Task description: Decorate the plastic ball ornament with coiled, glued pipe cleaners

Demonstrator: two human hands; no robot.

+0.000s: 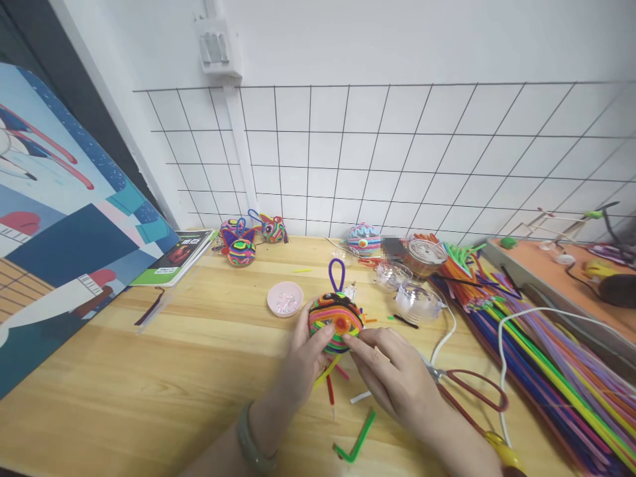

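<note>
A round ornament [336, 319] wound from many-coloured pipe cleaners, with a purple loop on top and an orange disc on its front, stands near the middle of the wooden table [149, 384]. My left hand [304, 361] cups its left side, fingers wrapped round it. My right hand [392, 377] reaches in from the right, its fingertips pressed against the ornament's lower front by the orange disc. Short yellow, red and pink pipe-cleaner ends stick out under the ornament.
A pink dish [285, 298] of beads sits left of the ornament. Clear plastic cups [417, 301], red-handled scissors [472, 397], a white cable and a heap of long pipe cleaners [556, 358] lie to the right. Finished ornaments [241, 250] stand by the wire-grid wall. A bent green piece [358, 440] lies near me.
</note>
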